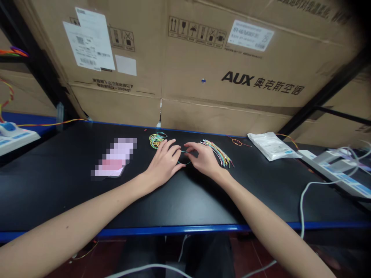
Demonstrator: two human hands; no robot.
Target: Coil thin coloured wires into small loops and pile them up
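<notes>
Both hands rest on a black table. My left hand and my right hand meet over a thin teal wire that curves in a loop between them, fingers curled and pinching it. A pile of coiled yellow and green wires lies just beyond my left hand. A bundle of straight coloured wires fans out right of my right hand.
A pixelated flat object lies left of the hands. A white plastic bag and an orange wire sit to the right, with power strips and white cables beyond. Large cardboard boxes stand behind the table.
</notes>
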